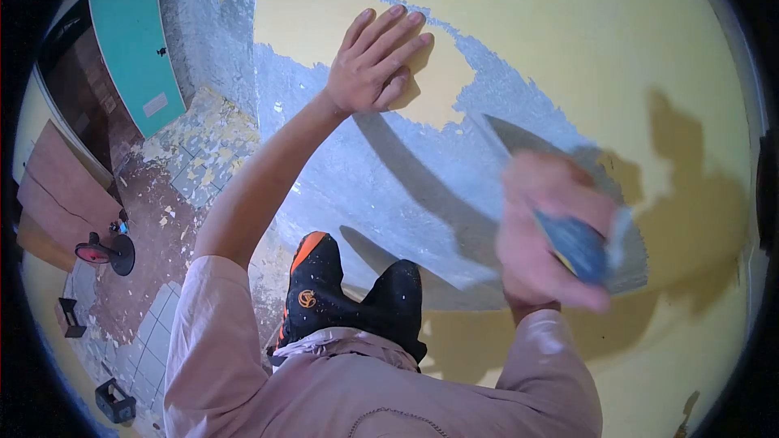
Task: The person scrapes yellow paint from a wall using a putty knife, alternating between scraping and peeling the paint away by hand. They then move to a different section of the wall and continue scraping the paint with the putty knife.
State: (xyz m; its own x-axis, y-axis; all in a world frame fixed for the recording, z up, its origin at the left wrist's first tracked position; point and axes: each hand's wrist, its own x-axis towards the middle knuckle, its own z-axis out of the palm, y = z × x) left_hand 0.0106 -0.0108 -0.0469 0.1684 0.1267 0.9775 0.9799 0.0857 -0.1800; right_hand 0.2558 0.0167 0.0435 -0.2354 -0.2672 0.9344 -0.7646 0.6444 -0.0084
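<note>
My left hand (376, 65) lies with fingers stretched out against a leftover patch of yellow paint (300, 20) on the wall. To the right, my right hand (540, 227) is wrapped round a dark blue handle, smeared by motion. It looks like the handle of a scraper (574, 248), whose blade is blurred near the boundary of the bare wall. Between and below my hands the wall shows rough grey-blue plaster (406, 195) with ragged paint edges. Yellow paint (600, 32) covers the upper and right parts.
Paint flakes (207, 146) litter the tiled floor at the left. A green door (134, 40) stands at the far left, above a small fan (109, 253) and a pinkish board (65, 182). Dark stools (115, 400) are at the lower left. My knees (324, 276) are close to the wall.
</note>
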